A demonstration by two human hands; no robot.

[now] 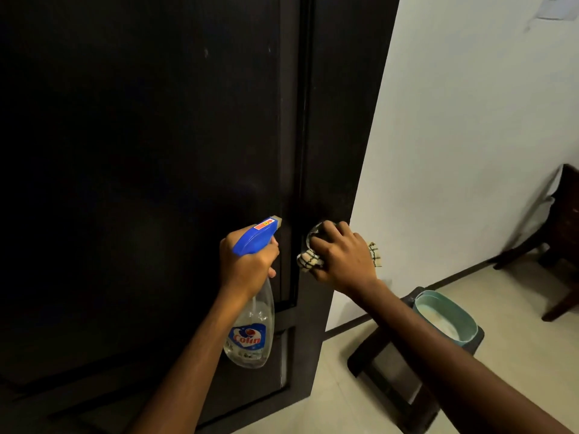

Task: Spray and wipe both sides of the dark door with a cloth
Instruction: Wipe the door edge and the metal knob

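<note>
The dark door [141,151] fills the left and centre of the view, with its right edge running down the middle. My left hand [247,264] grips a clear spray bottle [250,333] with a blue trigger head, its nozzle pointing at the door. My right hand [341,255] presses a pale checked cloth [308,260] against the door's right stile at about handle height. Whatever lies under the cloth is hidden by my hand.
A white wall [470,136] stands to the right of the door. On the tiled floor [517,355] beside the door sits a dark stool [391,380] carrying a teal tub [466,327]. A dark wooden chair [560,227] stands at the far right.
</note>
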